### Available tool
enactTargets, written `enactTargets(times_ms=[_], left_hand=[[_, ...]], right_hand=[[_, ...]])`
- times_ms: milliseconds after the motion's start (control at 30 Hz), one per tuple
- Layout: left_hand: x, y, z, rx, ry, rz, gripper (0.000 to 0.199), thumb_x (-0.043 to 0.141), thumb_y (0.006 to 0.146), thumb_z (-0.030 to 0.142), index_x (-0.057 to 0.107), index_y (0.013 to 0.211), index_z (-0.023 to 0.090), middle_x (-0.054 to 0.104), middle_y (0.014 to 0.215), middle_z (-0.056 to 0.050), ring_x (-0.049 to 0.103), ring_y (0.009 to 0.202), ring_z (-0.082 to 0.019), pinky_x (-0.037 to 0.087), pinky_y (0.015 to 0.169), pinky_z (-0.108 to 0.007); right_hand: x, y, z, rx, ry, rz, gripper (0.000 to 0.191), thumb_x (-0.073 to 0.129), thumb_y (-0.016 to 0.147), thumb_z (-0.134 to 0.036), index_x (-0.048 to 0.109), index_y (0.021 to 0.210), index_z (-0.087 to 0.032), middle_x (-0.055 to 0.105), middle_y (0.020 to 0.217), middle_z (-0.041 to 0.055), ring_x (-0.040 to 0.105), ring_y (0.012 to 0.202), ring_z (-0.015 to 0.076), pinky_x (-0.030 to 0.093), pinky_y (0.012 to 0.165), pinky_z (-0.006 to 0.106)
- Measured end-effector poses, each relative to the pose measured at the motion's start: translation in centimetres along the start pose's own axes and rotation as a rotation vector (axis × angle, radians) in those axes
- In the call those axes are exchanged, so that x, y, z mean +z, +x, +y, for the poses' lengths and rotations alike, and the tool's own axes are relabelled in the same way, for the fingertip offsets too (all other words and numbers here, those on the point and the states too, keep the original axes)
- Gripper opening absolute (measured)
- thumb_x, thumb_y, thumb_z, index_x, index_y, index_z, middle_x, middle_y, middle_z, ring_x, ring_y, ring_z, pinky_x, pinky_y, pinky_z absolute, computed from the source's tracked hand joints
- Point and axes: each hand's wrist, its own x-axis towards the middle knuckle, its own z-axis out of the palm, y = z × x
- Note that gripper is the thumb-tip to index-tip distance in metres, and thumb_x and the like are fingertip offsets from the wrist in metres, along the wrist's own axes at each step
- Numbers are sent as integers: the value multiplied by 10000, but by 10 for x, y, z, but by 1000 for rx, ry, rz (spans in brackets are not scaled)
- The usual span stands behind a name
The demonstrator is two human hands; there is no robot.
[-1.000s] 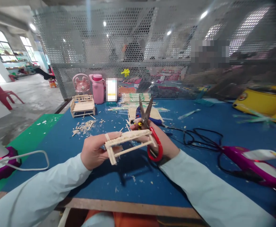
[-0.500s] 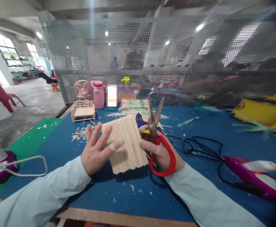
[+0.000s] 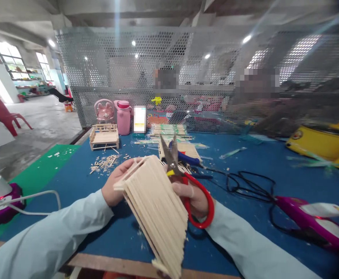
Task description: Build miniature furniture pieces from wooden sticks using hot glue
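Note:
A panel of pale wooden sticks laid side by side hangs tilted above the table, its lower end toward me. My left hand grips its upper left edge, with most of the fingers hidden behind it. Red-handled scissors rest in my right hand, blades parted and pointing away. The same hand's fingers also touch the panel's right edge. Behind the scissors lie a blue-handled tool and another stick panel.
On the blue table stand a small stick-built bench, a pink bottle and a phone. Stick scraps lie near the bench. At right are black cable, a purple power strip and a yellow container.
My left hand has gone from spread fingers over the panel to gripping its edge. The panel has turned and tipped, lower end nearer me. The scissors have shifted slightly left.

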Motion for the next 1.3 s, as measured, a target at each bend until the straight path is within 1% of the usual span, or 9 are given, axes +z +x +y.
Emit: enactTargets(times_ms=[200, 333, 500, 633, 733, 833, 967, 1133, 1300], left_hand=[[12, -8, 8, -179, -159, -231, 434, 709, 683, 251, 596, 1102, 248, 711, 899, -23, 663, 802, -173, 518, 750, -284], [16, -9, 13, -151, -84, -236, 450, 752, 638, 255, 620, 1066, 211, 698, 844, -29, 644, 701, -145, 509, 661, -247], [19, -11, 26, 153, 146, -71, 346, 814, 515, 372, 684, 758, 164, 664, 744, -12, 599, 670, -124, 478, 652, -231], [10, -13, 27, 464, 486, 106, 239, 751, 633, 337, 664, 791, 180, 651, 821, -26, 588, 749, -141, 461, 715, -254], [3, -15, 17, 596, 571, 90, 153, 652, 752, 293, 557, 818, 193, 650, 920, -47, 596, 891, -163, 454, 774, -269], [0, -16, 8, 535, 529, -23, 182, 589, 808, 300, 438, 806, 199, 654, 1022, -104, 603, 991, -190, 474, 758, -278], [-1, -15, 4, 431, 499, -61, 238, 590, 805, 331, 396, 775, 195, 661, 1032, -137, 648, 909, -195, 512, 738, -307], [0, -16, 0, 520, 456, -31, 259, 644, 768, 263, 397, 746, 192, 689, 942, -91, 662, 897, -194, 526, 740, -296], [-3, -23, -1, 512, 521, -179, 323, 671, 726, 125, 469, 962, 215, 690, 1023, -77, 669, 899, -187, 534, 778, -304]], right_hand=[[2, 4, 12, 150, 67, -157, 472, 698, 582, -329, 596, 1015, -171, 671, 909, 81, 635, 810, 215, 492, 727, 350], [2, 6, 15, 164, 75, -182, 455, 688, 621, -345, 586, 1027, -167, 674, 887, 70, 637, 711, 175, 501, 663, 307], [1, 12, -1, 27, 115, 54, 386, 697, 648, -325, 572, 1000, -228, 661, 921, 28, 632, 800, 163, 502, 735, 302], [-13, 13, -21, -208, 60, 249, 331, 711, 631, -322, 577, 924, -246, 633, 863, 4, 607, 842, 162, 481, 808, 316], [-24, 10, -30, -284, -71, 345, 264, 676, 660, -310, 565, 891, -250, 588, 770, -19, 581, 721, 132, 487, 707, 283], [-29, 5, -30, -298, -230, 381, 285, 662, 659, -265, 544, 919, -254, 553, 735, -37, 540, 624, 109, 464, 604, 258], [-24, 0, -24, -270, -387, 308, 314, 665, 675, -299, 530, 952, -238, 544, 728, -25, 515, 616, 118, 444, 581, 267], [-2, -8, -22, -211, -480, 113, 347, 616, 722, -465, 526, 936, -209, 534, 676, -17, 500, 566, 119, 432, 551, 267], [15, -16, -26, -262, -701, 163, 227, 631, 719, -342, 536, 871, -203, 529, 718, -20, 484, 575, 101, 419, 553, 237]])
